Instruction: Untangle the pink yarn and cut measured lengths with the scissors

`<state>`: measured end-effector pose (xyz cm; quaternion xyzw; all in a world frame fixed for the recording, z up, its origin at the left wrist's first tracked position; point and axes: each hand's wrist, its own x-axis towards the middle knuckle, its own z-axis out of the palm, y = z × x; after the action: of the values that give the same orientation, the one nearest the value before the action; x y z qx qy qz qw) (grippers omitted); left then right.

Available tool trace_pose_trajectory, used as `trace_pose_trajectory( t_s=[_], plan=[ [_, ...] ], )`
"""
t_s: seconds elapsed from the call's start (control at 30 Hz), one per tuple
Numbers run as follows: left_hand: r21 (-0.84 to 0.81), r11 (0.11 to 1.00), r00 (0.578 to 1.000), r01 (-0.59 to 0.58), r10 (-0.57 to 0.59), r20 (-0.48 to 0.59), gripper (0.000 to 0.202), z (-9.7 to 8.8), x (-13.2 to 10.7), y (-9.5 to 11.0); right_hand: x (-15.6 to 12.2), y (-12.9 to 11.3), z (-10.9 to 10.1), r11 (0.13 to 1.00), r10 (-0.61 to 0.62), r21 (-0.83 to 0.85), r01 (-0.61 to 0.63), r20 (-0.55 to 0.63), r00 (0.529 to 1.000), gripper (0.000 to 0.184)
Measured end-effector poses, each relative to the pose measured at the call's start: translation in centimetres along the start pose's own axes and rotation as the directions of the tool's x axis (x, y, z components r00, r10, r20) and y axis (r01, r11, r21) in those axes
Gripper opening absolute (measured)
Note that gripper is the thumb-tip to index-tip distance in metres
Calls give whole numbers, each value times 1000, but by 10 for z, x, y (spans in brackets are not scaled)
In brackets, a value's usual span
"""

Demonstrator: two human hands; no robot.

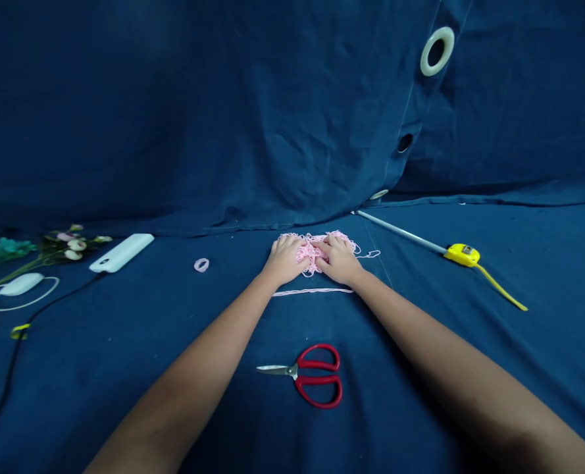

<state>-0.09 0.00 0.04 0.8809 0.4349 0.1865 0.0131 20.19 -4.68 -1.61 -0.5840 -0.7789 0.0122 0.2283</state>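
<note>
A tangled heap of pink yarn [312, 257] lies on the blue cloth in front of me. My left hand [288, 259] rests on its left side, fingers reaching over the strands. On the right side of the heap lies my right hand [340, 261], its fingers spread and its thumb pointing inward. Both hands touch the yarn, and their fingertips are partly hidden among the loops. Nearer to me, a straight bundle of pink strands [314, 290] stretches between my wrists. Red-handled scissors [299, 375] lie between my forearms, blades pointing left.
A small pink yarn ring [202, 264] lies left of the heap. Farther left are a white power bank-like block [123, 253] with a black cable, artificial flowers [75, 246] and a white device [22, 284]. At right lies a yellow tape measure [462, 255]. A blue curtain [272, 118] hangs behind.
</note>
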Motion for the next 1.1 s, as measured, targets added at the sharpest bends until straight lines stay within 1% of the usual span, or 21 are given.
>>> trace_pose_trajectory(
  t_s=[0.2,0.3,0.47,0.6,0.63,0.7,0.77,0.8,0.87,0.93,1.0,1.1],
  plan=[
    [74,996,998,44,-41,-45,42,0,-1,1,-1,-1,0,1000,11,-4,-11,-53,999,42],
    [74,994,995,74,-69,-66,41,2,-1,0,-1,-4,0,997,60,-33,-63,-73,995,40],
    [97,986,990,136,-132,-56,37,4,1,-1,-1,-4,2,985,160,-48,-167,-119,980,39],
    [75,985,986,157,-152,-71,35,-2,-1,4,-1,-4,2,981,175,-55,-184,-135,975,37],
    [56,986,984,158,-153,-90,32,-5,-1,5,-1,-5,1,983,167,-56,-177,-154,974,37],
    [9,987,974,162,-159,-161,22,-10,-3,7,-2,-6,-2,983,157,-60,-174,-219,963,35],
    [-28,986,955,166,-167,-243,14,-14,-4,8,-2,-8,-5,978,173,-64,-198,-284,943,33],
    [-37,986,950,163,-167,-264,12,-15,-5,8,-2,-8,-7,974,189,-64,-218,-304,934,31],
    [-37,990,958,139,-144,-246,11,-15,-5,6,-2,-8,-8,968,216,-61,-245,-305,928,25],
    [-24,995,980,93,-96,-172,16,-12,-4,4,-1,-6,-7,968,222,-54,-244,-261,940,20],
    [-13,999,993,50,-51,-107,22,-8,-2,2,1,-3,-5,978,193,-43,-205,-201,961,17],
    [-23,1000,995,2,-4,-98,21,-3,1,-1,3,1,-2,993,116,-23,-120,-138,984,18]
  ],
)
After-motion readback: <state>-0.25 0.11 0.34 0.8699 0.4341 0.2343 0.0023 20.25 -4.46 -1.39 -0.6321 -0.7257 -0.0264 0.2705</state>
